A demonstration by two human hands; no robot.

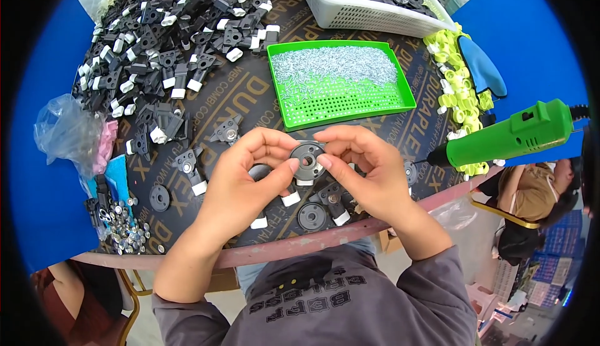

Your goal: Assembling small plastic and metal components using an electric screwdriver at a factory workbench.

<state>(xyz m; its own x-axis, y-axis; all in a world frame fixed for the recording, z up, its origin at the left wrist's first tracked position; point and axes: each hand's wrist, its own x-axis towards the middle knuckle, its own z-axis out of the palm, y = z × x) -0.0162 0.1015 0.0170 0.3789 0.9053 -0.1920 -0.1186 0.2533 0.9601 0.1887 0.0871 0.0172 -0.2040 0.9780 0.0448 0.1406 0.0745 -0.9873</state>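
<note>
A round dark grey disc [302, 169] with a hole in its middle sits between my two hands, just above the table near its front edge. My left hand [244, 168] pinches its left side with thumb and fingers. On the opposite side, my right hand [369, 165] grips the rim, its thumb resting on the upper face. White shows right below the disc, but I cannot tell whether that part is joined to it. Close by lie another grey disc [311, 217], a black bracket with a white end [334, 202], and a similar bracket [189, 166] left of my left hand.
A green tray [342, 121] of small silvery screws stands beyond my hands. Black brackets [169, 40] heap at far left; a white basket [369, 24] holds discs. A green electric screwdriver [512, 135] juts in from the right beside yellow-green pieces [459, 77]. Metal caps [128, 230] lie front left.
</note>
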